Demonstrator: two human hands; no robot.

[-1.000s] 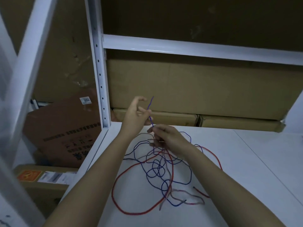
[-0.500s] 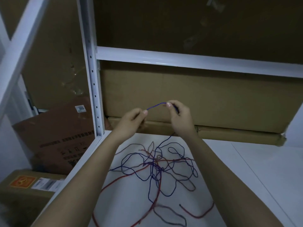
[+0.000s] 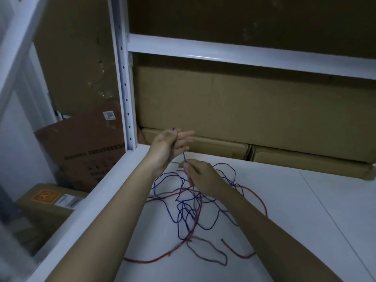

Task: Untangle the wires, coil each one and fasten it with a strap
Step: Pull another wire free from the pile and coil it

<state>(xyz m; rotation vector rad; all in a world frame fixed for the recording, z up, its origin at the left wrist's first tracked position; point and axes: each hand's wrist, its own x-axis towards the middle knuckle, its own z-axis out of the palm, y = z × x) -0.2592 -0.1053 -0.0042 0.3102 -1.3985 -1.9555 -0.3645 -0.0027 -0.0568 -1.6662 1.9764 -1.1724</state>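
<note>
Coiling: the blue wire (image 3: 184, 157) seems now to go around the left hand (image 3: 168, 144), one turn at a time; half a second ago both hands were raised at the same height with a short piece of it stretched between them.
Shelf: the white shelf board (image 3: 284, 200) carries the whole tangle, which lies below and nearer to the person than the grip; brown cardboard boxes (image 3: 244, 110) stand behind it.
Tangle: the blue wire, the red wire (image 3: 262, 202) and the grey wire (image 3: 211, 246) cross each other many times under the right forearm, so nothing is separated yet.
Left hand: it is up, above the grip of the other hand, the fingers mostly straight and pointing right; the thumb and first finger hold the blue end, whose tip shows just above them.
Right hand: the right hand (image 3: 200, 175) has dropped again, just below the left one, and its fingertips pinch the blue wire close to the tangle.
Wire between grips: a short, nearly upright piece, pulled almost straight.
Meaning: I judge that the first coil is only begun; the blue wire must come free from the knot as it is drawn up, otherwise the red and grey ones could be lifted with it.
Strap: I see none in view.
</note>
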